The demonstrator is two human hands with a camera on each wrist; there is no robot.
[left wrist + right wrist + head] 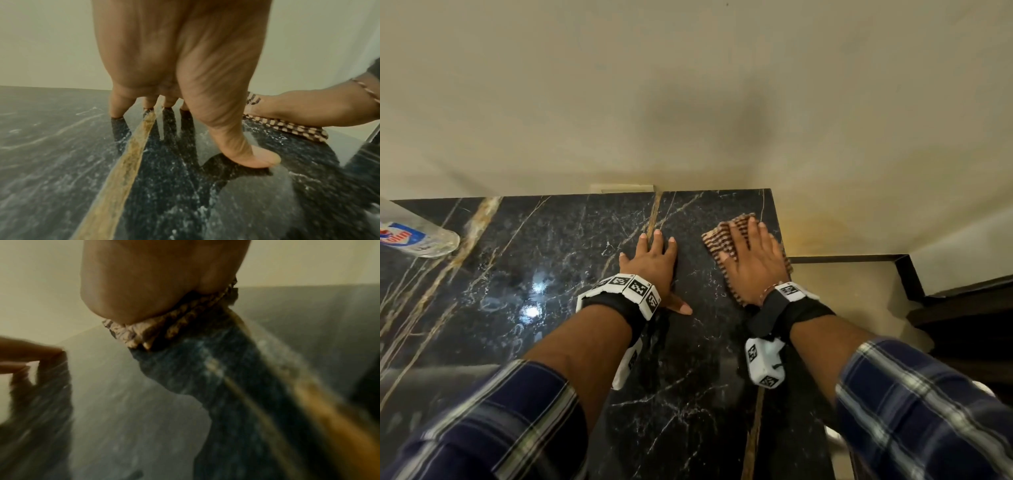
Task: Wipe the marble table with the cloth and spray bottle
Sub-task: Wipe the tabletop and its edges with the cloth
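The wiping step is in hand. The right hand [751, 255] lies flat on the striped cloth [726, 236], fingers straight and slightly spread, pressing it onto the marble table [551, 274] close to the far right corner; cloth shows beyond the fingertips and under the heel of the palm. The left hand [650, 260] is braced on bare marble just beside it, fingers splayed and straight, thumb out toward the cloth, holding nothing. The spray bottle [417, 240] stands well off to the left of the left fingers (only partly in frame). Next, I judge, the cloth needs dragging back toward the near edge, pressure kept even so it does not slip off the table's right edge.
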